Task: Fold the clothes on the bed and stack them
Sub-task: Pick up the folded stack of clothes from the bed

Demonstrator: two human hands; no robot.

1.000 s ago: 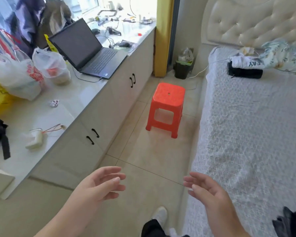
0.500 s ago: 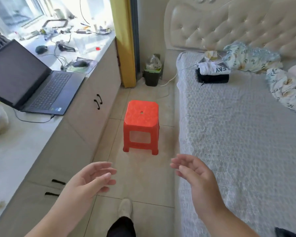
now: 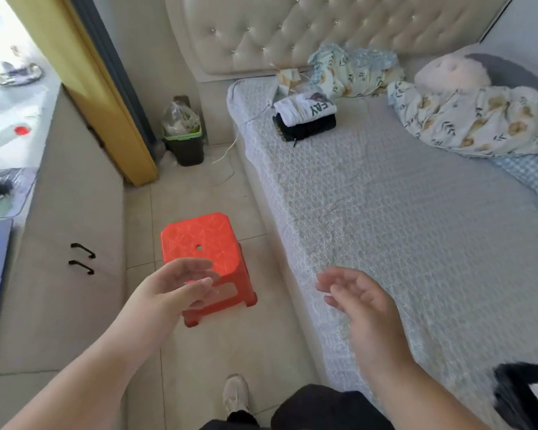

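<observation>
A small stack of folded clothes [image 3: 305, 119], a white printed garment on top of a black one, sits near the head of the grey quilted bed [image 3: 401, 212]. A dark and white garment [image 3: 525, 395] shows at the bottom right edge of the bed, partly cut off. My left hand [image 3: 174, 290] hovers over the floor in front of the red stool, fingers relaxed and holding nothing. My right hand [image 3: 361, 302] hangs over the bed's near edge, fingers loosely spread, empty.
A red plastic stool [image 3: 208, 246] stands on the tiled floor between the bed and a beige cabinet [image 3: 75, 243]. A bin with a plastic bag [image 3: 184, 141] sits by the yellow curtain [image 3: 84, 88]. A floral blanket [image 3: 466, 119] and pillow lie by the headboard.
The view has swung right and toward the bed; the laptop and counter have slid out of frame. Both hands stay raised and empty, now nearer the stool and bed edge.
</observation>
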